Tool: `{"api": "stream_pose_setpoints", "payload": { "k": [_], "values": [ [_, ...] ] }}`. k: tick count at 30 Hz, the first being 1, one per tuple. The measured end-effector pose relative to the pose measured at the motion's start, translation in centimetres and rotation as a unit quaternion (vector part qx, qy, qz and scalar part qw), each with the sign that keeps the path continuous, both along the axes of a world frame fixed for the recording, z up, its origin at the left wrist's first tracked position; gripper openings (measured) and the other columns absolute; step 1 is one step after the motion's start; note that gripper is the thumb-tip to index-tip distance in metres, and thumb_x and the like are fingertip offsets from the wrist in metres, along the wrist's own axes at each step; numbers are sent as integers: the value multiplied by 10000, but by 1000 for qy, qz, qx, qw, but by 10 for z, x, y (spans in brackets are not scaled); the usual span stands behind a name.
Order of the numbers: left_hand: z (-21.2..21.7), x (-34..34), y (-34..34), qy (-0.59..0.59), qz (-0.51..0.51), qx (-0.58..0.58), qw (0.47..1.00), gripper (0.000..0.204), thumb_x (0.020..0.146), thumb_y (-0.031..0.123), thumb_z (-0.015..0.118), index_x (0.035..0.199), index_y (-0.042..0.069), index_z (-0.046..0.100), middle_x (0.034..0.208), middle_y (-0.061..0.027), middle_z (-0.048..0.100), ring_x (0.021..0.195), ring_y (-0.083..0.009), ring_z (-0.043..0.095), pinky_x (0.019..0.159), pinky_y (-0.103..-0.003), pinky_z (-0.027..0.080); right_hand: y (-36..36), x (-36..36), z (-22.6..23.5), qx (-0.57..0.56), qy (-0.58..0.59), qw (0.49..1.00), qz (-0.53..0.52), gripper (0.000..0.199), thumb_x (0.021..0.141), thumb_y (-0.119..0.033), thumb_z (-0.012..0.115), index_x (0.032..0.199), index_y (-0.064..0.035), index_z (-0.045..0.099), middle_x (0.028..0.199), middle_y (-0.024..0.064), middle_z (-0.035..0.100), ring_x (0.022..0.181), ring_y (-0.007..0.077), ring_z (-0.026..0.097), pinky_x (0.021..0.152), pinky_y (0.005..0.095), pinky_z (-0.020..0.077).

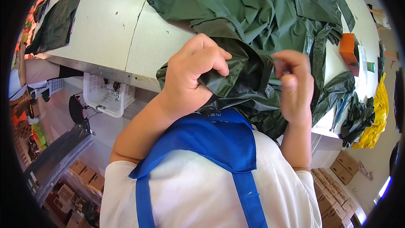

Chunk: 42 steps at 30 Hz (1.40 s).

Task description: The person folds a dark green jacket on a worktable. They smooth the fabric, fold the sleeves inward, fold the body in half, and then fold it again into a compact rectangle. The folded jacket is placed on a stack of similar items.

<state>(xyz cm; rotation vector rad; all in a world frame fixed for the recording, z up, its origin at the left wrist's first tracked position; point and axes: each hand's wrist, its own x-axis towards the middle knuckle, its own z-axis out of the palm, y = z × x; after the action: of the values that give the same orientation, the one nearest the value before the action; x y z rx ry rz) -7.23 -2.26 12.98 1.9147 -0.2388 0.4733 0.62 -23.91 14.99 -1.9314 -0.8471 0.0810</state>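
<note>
A dark green shiny garment point(257, 12) with a zipper lies bunched on the white table point(105, 21) and hangs over its near edge. My left hand point(194, 74) is closed on a fold of this green fabric at the table's edge. Just to the right, my right hand point(295, 86) is blurred, its fingers curled and pinched close to the same fold; whether it grips the fabric or something small I cannot tell. A blue apron over a white shirt fills the lower middle.
An orange box point(348, 47) sits on the table's right side near more green pieces point(354, 114) and yellow fabric point(375, 122). Another dark green piece point(57, 19) lies at the left. A white basket point(105, 97) hangs under the table. Cardboard boxes point(333, 194) stand on the floor.
</note>
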Motion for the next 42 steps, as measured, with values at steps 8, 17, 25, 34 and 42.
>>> {"api": "stream_pose_setpoints", "payload": {
  "k": [8, 17, 25, 34, 42],
  "values": [
    [4, -2, -5, -24, 21, -4, 999, 225, 597, -58, 708, 742, 58, 581, 830, -96, 570, 752, -209, 613, 625, -276, 483, 13, -10, 16, -80, -39, 996, -19, 251, 727, -101, 761, 919, 8, 640, 725, 86, 583, 577, 173, 557, 507, 264, 468],
    [1, -4, -3, -33, 26, 1, 999, 230, 596, -46, 725, 741, 55, 578, 834, -100, 579, 740, -208, 610, 622, -272, 482, 7, -6, 0, -6, 0, 999, -33, 217, 762, -121, 743, 908, 11, 651, 733, 60, 592, 581, 111, 523, 510, 229, 408],
    [2, -4, -2, -28, 36, 11, 999, 232, 586, -37, 730, 737, 60, 583, 857, -104, 601, 728, -208, 604, 615, -271, 477, 12, -8, 6, -30, -2, 999, -12, 302, 686, -122, 800, 925, 7, 669, 710, 67, 579, 560, 126, 505, 487, 236, 389],
    [-1, -2, -1, -40, 32, 10, 999, 216, 590, -38, 719, 731, 57, 586, 855, -106, 605, 720, -210, 601, 601, -274, 474, 13, -5, 2, -59, -20, 998, -20, 287, 730, -140, 780, 936, 16, 656, 723, 40, 595, 581, 102, 521, 518, 201, 402],
    [-44, -36, 14, 187, -201, 102, 956, 209, 627, 0, 655, 820, 66, 611, 903, -112, 578, 907, -285, 586, 733, -372, 464, 13, 21, -59, 34, 316, 938, -138, 307, 875, -196, 655, 719, -74, 419, 658, -75, 323, 612, 29, 277, 519, 211, 238]
  ]
}}
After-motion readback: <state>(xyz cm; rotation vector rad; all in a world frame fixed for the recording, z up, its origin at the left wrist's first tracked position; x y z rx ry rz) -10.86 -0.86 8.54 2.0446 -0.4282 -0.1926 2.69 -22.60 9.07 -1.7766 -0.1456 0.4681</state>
